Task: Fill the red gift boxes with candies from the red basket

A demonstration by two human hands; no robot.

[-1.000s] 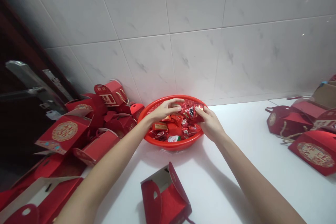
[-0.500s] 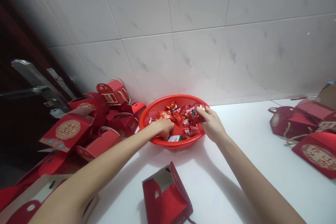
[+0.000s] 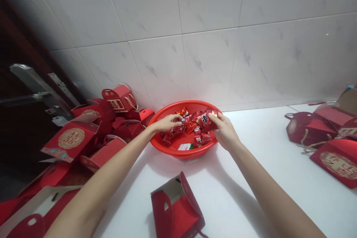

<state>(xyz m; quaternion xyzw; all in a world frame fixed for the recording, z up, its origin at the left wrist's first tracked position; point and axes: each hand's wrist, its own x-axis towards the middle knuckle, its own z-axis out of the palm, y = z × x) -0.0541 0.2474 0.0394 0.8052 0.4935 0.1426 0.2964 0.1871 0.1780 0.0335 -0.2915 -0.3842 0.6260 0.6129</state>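
Observation:
A red plastic basket [image 3: 167, 149] with mesh sides holds several red-wrapped candies [image 3: 191, 128] and a white-and-green packet [image 3: 185, 147]. Over its left half is my left hand [image 3: 166, 123], its thumb and fingertips pinched on a small wrapped candy [image 3: 184, 121]. At the basket's right rim my right hand [image 3: 225, 131] grips a red candy packet [image 3: 205, 119] with dark lettering, thumb on top. An open red gift box [image 3: 178, 212] stands on the white table in front of the basket.
Several red gift boxes [image 3: 71, 137] are piled on the left, beside a dark door with a metal handle [image 3: 36, 81]. More red boxes [image 3: 312, 128] lie at the right. A tiled wall [image 3: 212, 63] rises right behind the basket.
My left hand has risen from the basket's bottom and shifted up and left, now with a small candy at its fingertips. My right hand keeps its packet in nearly the same place.

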